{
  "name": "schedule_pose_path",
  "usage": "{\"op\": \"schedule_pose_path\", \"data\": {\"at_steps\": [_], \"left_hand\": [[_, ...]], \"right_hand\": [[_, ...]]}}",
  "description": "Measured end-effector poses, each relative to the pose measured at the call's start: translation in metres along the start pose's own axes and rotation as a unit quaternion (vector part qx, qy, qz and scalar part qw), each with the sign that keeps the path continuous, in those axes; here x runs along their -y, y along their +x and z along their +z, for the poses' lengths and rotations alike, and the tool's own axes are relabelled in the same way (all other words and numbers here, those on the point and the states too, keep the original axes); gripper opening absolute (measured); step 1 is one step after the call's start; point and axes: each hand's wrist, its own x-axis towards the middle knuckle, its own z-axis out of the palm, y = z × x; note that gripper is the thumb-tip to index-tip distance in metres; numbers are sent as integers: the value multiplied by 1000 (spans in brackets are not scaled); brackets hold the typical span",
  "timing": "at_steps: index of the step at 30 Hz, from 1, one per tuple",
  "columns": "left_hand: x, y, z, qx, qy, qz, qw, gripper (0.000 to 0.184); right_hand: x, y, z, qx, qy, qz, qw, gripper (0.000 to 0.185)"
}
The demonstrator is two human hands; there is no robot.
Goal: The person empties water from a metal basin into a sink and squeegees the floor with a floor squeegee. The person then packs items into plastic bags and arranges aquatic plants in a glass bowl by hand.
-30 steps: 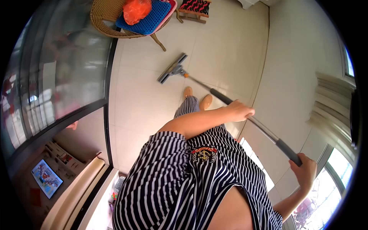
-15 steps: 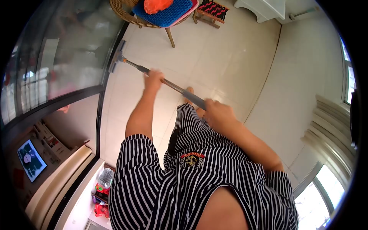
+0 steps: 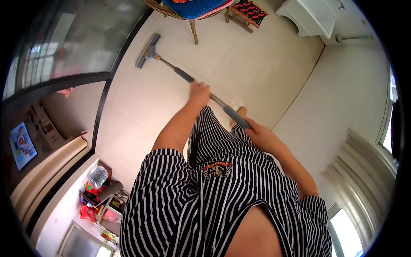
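A long-handled mop (image 3: 219, 101) runs slantwise across the view, from its flat grey head (image 3: 148, 52) at upper left to the grey grip near my body. My left hand (image 3: 200, 92) is closed around the handle about midway, just below a dark grey sleeve. Around the upper end of the grip, close to my waist, my right hand (image 3: 259, 133) is wrapped. The mop head rests on the pale tiled floor (image 3: 141, 96), to the right of the black door frame (image 3: 112, 70). An orange joint links head and pole.
A wicker chair (image 3: 195, 33) with a blue cushion stands ahead, beside a small folding stool (image 3: 247, 16). A white basin (image 3: 308, 17) is at the far right. Glass panels line the left, a curtain (image 3: 357, 156) the right. Cluttered shelves (image 3: 105, 192) stand at lower left.
The mop head has come away from the black door frame, onto the open floor to its right. Both hands have shifted right and down in view with the handle; the camera view has moved too.
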Motion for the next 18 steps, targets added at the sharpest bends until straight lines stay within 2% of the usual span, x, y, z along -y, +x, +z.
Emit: {"op": "schedule_pose_path", "data": {"at_steps": [1, 2, 3, 5, 6, 7, 8, 9, 11, 12, 15, 17, 18], "left_hand": [[-43, 1, 12, -4, 18, 23, 1000, 24], [-86, -3, 12, 2, -28, 44, 999, 20], [-125, 1, 18, 60, -31, 106, 992, 17], [-208, -4, 23, 134, -90, 167, 973, 27], [-242, -3, 22, 219, -135, 233, 938, 35], [-272, -15, -30, 264, -125, 307, 906, 42], [-309, -12, 23, 193, -192, 374, 887, 41], [-334, -15, 25, 186, -221, 436, 852, 35], [-368, -16, 12, 248, -282, 500, 781, 28], [-378, -21, 7, 242, -283, 493, 787, 28], [-380, -22, -1, 267, -286, 453, 801, 23], [-360, -18, 15, 215, -283, 408, 841, 20], [-343, -11, 24, 198, -278, 393, 854, 18]], "right_hand": [[-25, -30, -16, -8, 2, 23, 1000, 49], [-45, -60, -32, -4, -5, 65, 998, 49], [-69, -87, -43, -1, -10, 107, 994, 48], [-127, -151, -59, -37, -42, 128, 990, 49], [-130, -183, -73, -20, -7, 202, 979, 48], [-145, -214, -81, -21, -10, 212, 977, 48], [-145, -241, -91, -14, 9, 274, 962, 49], [-159, -271, -92, -39, 1, 273, 961, 49], [-180, -318, -98, -89, -57, 233, 967, 49], [-184, -329, -101, -114, -104, 196, 968, 49], [-188, -324, -106, -101, -112, 187, 971, 50], [-201, -300, -100, -99, -112, 159, 976, 50], [-200, -278, -95, -96, -120, 113, 982, 50]]}}
